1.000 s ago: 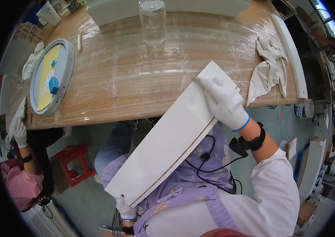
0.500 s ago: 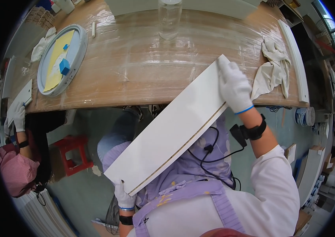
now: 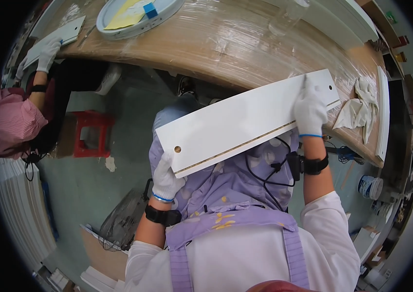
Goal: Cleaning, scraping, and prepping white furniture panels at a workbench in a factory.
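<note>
A long white panel (image 3: 235,124) slants across my lap, its right end over the table's edge. A narrow brown groove runs along its near long side, and a round hole shows near each end. My left hand (image 3: 165,179), in a white glove, is closed on the panel's lower left corner, just below the hole. Gloved too, my right hand (image 3: 311,109) lies on the panel's face near the right end, fingers stretched toward the far side. Whether its thumb goes under the panel is hidden.
The wrapped table (image 3: 201,53) holds a round pail lid (image 3: 133,31) with yellow paper and a blue block (image 3: 150,9), a clear jar (image 3: 286,19) and a crumpled cloth (image 3: 359,109). At left, a co-worker's gloved hand (image 3: 48,53) touches another white board. A red stool (image 3: 92,134) stands on the floor.
The panel has turned to lie flatter across my lap, its left end raised. My right hand has shifted from the far end corner onto the panel's face. The view has swung right.
</note>
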Demonstrator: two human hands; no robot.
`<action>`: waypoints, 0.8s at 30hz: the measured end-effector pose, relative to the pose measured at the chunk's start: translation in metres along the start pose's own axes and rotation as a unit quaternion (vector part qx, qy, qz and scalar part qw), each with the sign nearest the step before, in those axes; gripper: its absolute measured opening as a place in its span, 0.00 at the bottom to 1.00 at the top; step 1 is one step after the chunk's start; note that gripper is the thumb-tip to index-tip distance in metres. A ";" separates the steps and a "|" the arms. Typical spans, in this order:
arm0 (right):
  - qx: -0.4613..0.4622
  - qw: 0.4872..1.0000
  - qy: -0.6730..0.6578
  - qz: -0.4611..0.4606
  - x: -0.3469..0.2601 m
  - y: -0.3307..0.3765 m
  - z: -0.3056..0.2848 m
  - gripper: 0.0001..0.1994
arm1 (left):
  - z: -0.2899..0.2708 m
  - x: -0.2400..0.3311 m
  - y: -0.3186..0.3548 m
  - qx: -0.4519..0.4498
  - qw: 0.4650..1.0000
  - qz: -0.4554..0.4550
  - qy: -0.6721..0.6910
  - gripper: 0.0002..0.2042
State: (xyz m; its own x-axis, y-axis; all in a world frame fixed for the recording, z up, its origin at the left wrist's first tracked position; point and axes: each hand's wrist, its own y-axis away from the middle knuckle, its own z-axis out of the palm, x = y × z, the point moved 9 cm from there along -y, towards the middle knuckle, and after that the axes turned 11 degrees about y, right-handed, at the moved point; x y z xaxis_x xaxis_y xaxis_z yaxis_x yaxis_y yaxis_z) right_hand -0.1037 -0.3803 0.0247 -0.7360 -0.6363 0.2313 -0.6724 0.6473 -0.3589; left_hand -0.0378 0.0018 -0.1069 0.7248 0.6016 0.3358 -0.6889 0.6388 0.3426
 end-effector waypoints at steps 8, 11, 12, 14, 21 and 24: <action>-0.104 0.854 -0.249 -0.445 -0.245 0.132 -0.122 0.16 | 0.037 -0.009 -0.006 0.029 0.999 -0.042 0.012 0.52; 0.058 0.909 -0.346 -0.227 -0.147 0.069 -0.089 0.27 | 0.031 -0.010 -0.003 0.008 0.996 -0.066 0.066 0.52; 0.059 0.949 -0.273 -0.149 -0.117 0.050 -0.074 0.25 | 0.030 -0.010 -0.003 0.012 0.995 -0.070 0.075 0.52; -0.101 0.987 -0.102 -0.076 -0.081 0.034 -0.030 0.23 | 0.024 -0.015 -0.006 -0.026 0.992 -0.093 0.078 0.53; -0.181 0.873 -0.118 -0.438 -0.284 0.167 -0.112 0.21 | 0.016 -0.009 -0.008 -0.025 0.995 -0.034 -0.094 0.54; -0.093 0.848 -0.324 -0.409 -0.253 0.143 -0.136 0.21 | 0.016 -0.015 -0.007 -0.025 0.995 -0.084 0.045 0.56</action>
State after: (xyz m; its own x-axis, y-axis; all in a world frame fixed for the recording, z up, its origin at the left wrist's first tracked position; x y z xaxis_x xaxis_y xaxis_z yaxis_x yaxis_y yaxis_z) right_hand -0.0240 -0.0700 0.0377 0.1395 -0.9623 -0.2334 -0.9821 -0.1044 -0.1566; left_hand -0.0437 -0.0195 -0.1007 0.8296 0.5229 0.1958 -0.5575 0.7563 0.3424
